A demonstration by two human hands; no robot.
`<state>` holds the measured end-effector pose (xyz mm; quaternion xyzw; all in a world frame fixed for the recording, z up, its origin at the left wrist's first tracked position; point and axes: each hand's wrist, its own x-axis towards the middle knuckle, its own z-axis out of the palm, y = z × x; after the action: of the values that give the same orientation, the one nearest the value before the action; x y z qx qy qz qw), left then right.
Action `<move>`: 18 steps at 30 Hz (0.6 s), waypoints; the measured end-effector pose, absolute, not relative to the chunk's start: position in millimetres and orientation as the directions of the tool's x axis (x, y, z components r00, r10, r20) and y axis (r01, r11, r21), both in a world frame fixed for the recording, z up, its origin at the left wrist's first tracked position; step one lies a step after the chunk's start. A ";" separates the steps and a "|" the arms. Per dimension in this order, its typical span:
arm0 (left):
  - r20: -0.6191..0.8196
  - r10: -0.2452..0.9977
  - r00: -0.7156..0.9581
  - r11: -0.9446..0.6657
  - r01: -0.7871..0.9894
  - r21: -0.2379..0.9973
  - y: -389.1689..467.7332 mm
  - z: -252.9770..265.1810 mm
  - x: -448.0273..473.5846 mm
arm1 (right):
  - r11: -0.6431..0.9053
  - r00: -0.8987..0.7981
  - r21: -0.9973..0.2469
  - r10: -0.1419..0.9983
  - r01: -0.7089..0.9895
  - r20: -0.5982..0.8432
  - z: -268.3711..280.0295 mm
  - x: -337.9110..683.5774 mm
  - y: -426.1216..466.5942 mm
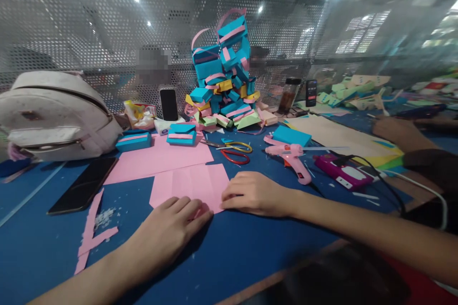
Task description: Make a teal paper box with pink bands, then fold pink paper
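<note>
A creased sheet of pink paper (189, 181) lies on the blue table in front of me. My left hand (175, 226) is closed at its near edge, with the thumb and curled fingers pinching the paper there. At the sheet's right corner, my right hand (255, 194) holds the paper down with bent fingers; its fingertips are partly hidden. A larger pink sheet (161, 155) lies just behind. Scissors with red and yellow handles (234, 152) rest beyond my right hand, and a pink glue gun (293, 159) lies to the right of them.
A tall stack of blue, pink and yellow paper boxes (225, 66) stands at the back. On the left are a white backpack (57, 114), a black phone (86, 186) and pink strips (91, 236). A purple power strip (341, 171) with cables and another person's arm (404, 136) are right.
</note>
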<state>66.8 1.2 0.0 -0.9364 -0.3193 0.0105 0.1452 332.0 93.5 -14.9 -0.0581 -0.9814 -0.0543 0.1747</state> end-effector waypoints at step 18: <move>0.077 0.481 0.873 -0.864 0.487 -0.126 30.0 -1.5 61.8 | 0.756 -0.901 -0.573 0.428 0.315 0.069 -3.5 300.6 122.0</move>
<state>61.8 30.0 -1.5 -0.9652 -0.2506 -0.0216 0.0709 300.6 122.0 -3.5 -0.1992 -0.9320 0.2865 0.0982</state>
